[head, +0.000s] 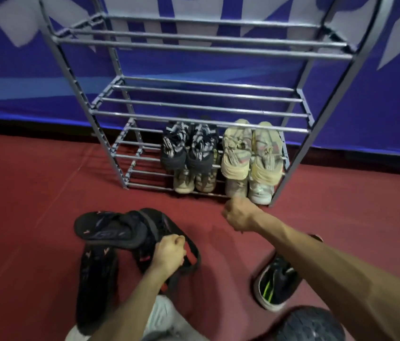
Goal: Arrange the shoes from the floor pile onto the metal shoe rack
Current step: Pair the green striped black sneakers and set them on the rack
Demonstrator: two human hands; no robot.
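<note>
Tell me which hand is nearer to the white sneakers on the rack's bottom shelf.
Right. The right hand, closed in a fist, is just in front of the white sneakers, nearly touching them. The left hand is farther back and to the left, gripping the black sandals.

Single head cam, looks fwd/down, close over floor, facing rack (201, 99).
</note>
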